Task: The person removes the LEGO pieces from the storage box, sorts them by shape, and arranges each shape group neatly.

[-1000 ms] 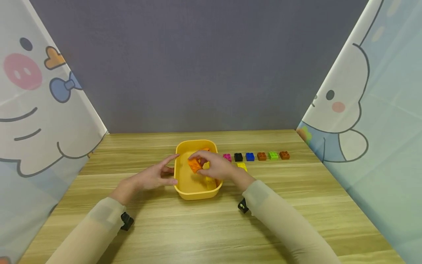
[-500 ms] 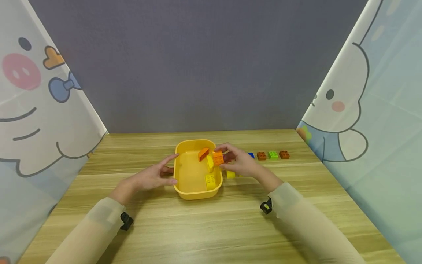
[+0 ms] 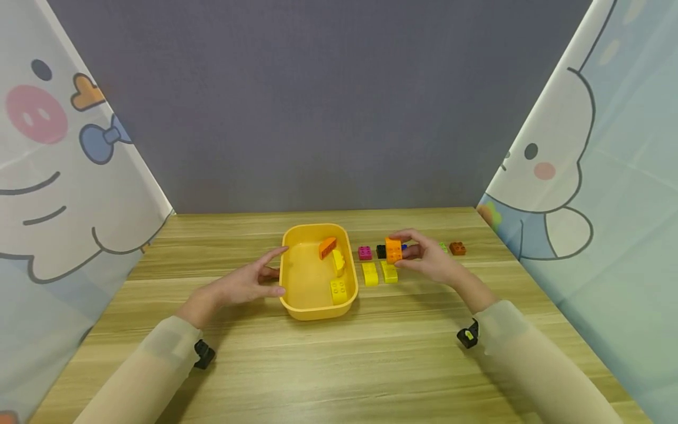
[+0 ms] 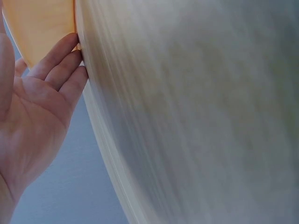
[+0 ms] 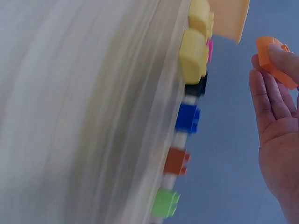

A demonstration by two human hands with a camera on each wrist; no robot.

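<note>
My right hand [image 3: 431, 259] pinches an orange toy building brick [image 3: 393, 251] between thumb and fingers, raised above the table; its studs show in the head view. In the right wrist view the thumb lies across the brick [image 5: 275, 60]. My left hand [image 3: 241, 287] touches the left side of a yellow plastic bin [image 3: 302, 288], fingers spread along its wall. From the left wrist view, the fingers [image 4: 63, 70] look nearly straight against the bin. Inside the bin lie an orange brick [image 3: 327, 248] and two yellow bricks, one tipped [image 3: 338, 263] and one studs-up [image 3: 338, 292].
Right of the bin runs a row of bricks: magenta [image 3: 365, 253], black [image 3: 381, 251], blue [image 5: 188, 118], orange-brown [image 5: 175, 161], green [image 5: 165, 202] and brown [image 3: 458, 248]. My right hand partly covers it. Two yellow bricks [image 3: 370, 274] sit in front. A grey panel [image 3: 328, 118] stands behind.
My right hand has carried the orange brick out of the bin and rightward, over the row of bricks. The left hand has stayed at the bin's side.
</note>
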